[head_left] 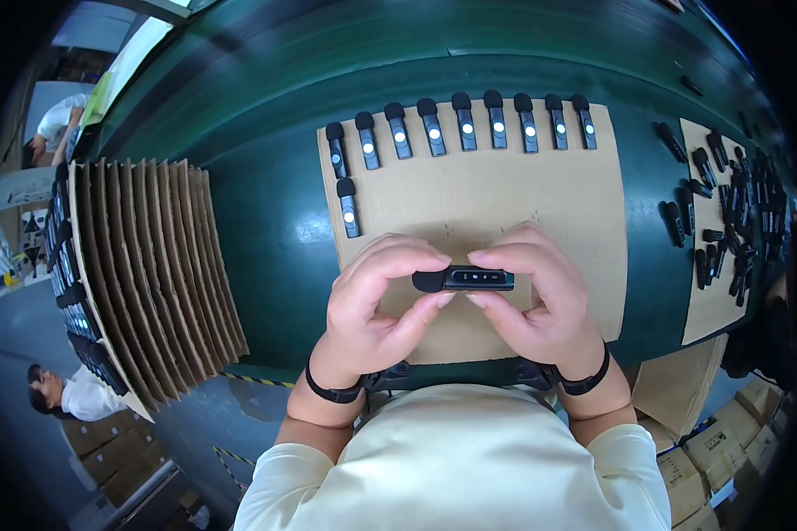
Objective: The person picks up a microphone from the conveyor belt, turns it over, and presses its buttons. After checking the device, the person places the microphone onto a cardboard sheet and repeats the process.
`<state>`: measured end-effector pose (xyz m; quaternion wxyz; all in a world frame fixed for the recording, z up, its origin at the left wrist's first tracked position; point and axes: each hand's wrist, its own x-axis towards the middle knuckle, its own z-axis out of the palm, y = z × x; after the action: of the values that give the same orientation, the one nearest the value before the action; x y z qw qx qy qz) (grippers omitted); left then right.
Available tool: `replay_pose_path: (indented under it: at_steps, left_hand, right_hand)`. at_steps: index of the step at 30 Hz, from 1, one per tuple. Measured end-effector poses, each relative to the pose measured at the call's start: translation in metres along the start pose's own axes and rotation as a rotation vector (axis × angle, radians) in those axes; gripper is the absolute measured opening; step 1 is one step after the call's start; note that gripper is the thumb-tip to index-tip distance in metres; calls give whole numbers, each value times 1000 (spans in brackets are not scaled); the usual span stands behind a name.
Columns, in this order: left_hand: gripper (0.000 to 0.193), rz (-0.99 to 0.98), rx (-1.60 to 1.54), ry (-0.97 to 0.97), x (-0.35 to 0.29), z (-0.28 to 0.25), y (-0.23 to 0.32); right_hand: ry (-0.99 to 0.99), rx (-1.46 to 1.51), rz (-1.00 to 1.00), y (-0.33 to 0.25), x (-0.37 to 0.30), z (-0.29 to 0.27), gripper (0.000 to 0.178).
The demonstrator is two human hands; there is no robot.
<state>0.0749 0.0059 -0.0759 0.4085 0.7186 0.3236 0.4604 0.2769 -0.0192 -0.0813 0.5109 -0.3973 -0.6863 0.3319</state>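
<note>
Between my two hands is a small black clip-on wireless microphone (pixel 478 278), lying crosswise with its foam cap to the left and a panel of small light marks facing up. The thumb and fingers of my left hand (pixel 372 301) pinch it near the foam end. My right hand (pixel 542 296) pinches its body near the middle. Beneath them lies a brown cardboard sheet (pixel 505 199). Along its far edge stands a row of similar microphones (pixel 434 128), foam caps pointing away, most with a bright round spot. One more microphone (pixel 348 208) lies below the row's left end.
At the left, many cardboard sheets (pixel 155 274) are stacked in layers. On the right, another cardboard sheet (pixel 692 314) carries loose black microphones (pixel 731 199). The green table (pixel 266 195) runs underneath. Cardboard boxes (pixel 713 447) sit at lower right. Two people (pixel 88 394) are at the far left.
</note>
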Motion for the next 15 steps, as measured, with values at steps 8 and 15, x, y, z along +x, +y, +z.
replay_pose_path:
  at_steps: [8, 15]
  left_hand:
    - [27, 27, 93, -69, 2, -3, 0]
    - [27, 87, 72, -84, 2, -4, -6]
  right_hand:
    - [0, -33, -61, 1, 1, 0, 37]
    - [6, -26, -67, 0, 3, -1, 41]
